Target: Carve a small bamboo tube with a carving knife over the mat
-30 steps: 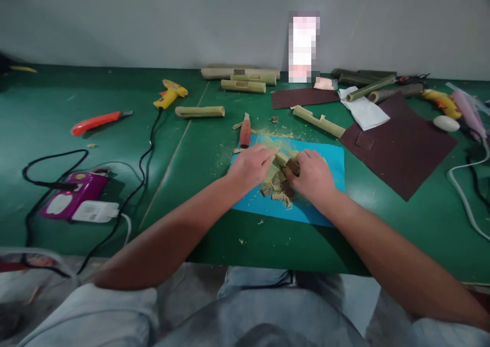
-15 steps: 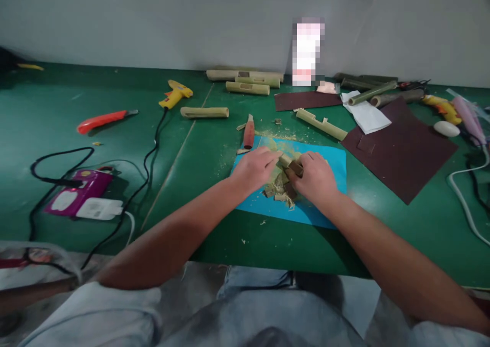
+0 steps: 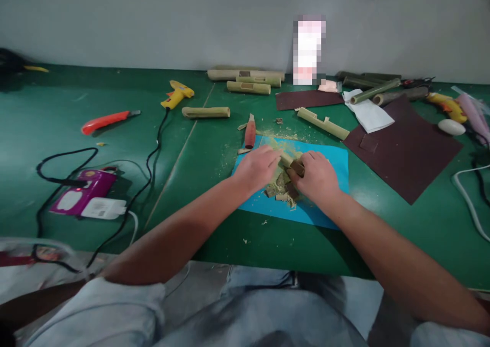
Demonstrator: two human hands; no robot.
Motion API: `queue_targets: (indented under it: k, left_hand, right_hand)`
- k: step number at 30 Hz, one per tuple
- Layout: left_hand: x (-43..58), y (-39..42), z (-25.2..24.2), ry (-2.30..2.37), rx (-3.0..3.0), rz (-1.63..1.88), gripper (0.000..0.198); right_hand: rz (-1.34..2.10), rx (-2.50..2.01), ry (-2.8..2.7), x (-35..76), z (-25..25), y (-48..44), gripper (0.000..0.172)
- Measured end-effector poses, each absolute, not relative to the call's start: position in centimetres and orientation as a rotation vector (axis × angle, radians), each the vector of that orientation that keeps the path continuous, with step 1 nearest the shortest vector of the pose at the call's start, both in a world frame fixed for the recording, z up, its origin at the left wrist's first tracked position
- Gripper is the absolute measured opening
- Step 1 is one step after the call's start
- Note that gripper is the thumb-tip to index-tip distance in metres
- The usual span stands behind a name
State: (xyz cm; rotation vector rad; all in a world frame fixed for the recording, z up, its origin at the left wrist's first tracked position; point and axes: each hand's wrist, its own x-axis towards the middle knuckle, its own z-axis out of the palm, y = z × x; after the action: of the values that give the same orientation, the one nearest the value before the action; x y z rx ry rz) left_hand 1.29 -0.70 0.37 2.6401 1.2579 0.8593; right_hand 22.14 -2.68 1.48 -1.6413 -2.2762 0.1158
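My left hand (image 3: 258, 166) grips one end of a short green bamboo piece (image 3: 285, 161) over a blue sheet (image 3: 333, 158). Close beside it, my right hand (image 3: 317, 176) is closed on a small brown piece of sandpaper (image 3: 297, 168) pressed against the bamboo. Bamboo shavings and chips (image 3: 278, 190) lie in a heap under and between the hands. A red-handled knife (image 3: 250, 131) lies just beyond the sheet's far left corner.
On the green table: a notched bamboo stick (image 3: 321, 123), more bamboo tubes (image 3: 205, 112) at the back, dark sandpaper sheets (image 3: 406, 150), a yellow glue gun (image 3: 175, 94) with its black cord, an orange cutter (image 3: 107, 121), a purple power strip (image 3: 82, 197).
Both hands stay on the bamboo over the blue sheet; the right hand with the sandpaper has shifted slightly along it. The camera view has drifted a little.
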Motion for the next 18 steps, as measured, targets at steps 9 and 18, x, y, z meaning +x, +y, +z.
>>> queue_targets:
  k: [9,18]
  left_hand:
    - [1.33,-0.62,0.56,1.255,2.673,0.849,0.033]
    - [1.43,-1.0,0.43,1.229,2.676,0.831,0.035]
  right_hand:
    - [0.133,-1.664,-2.28,22.01,1.83,-2.71,0.015]
    - [0.129,-1.673,-2.287,22.0,1.91,-2.74,0.016]
